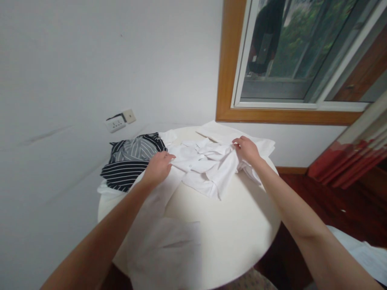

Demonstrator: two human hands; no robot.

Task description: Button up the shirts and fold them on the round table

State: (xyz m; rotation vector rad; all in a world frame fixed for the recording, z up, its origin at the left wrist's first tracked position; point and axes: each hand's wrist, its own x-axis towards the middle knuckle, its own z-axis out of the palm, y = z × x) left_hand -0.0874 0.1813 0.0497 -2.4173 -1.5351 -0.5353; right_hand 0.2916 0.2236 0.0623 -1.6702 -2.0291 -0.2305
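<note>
A crumpled white shirt (pixel 202 163) lies across the far half of a round white table (pixel 236 241), and what looks like a button shows on it. My left hand (pixel 159 166) is closed on the shirt's left edge, thumb and fingers together. At the other side, my right hand (pixel 246 148) pinches a fold of the same shirt, pulling creases toward its fingertips. Smooth white cloth (pixel 169 241) with a short slit spreads under my left forearm to the table's near edge; I cannot tell whether it joins the shirt.
Black-and-white striped clothing (pixel 130 169) is heaped at the table's left edge against the wall. A white power socket (pixel 115 123) sits above it. Behind the table on the right is a wood-framed window (pixel 225 80), with a red and cream curtain (pixel 341 161) beside it.
</note>
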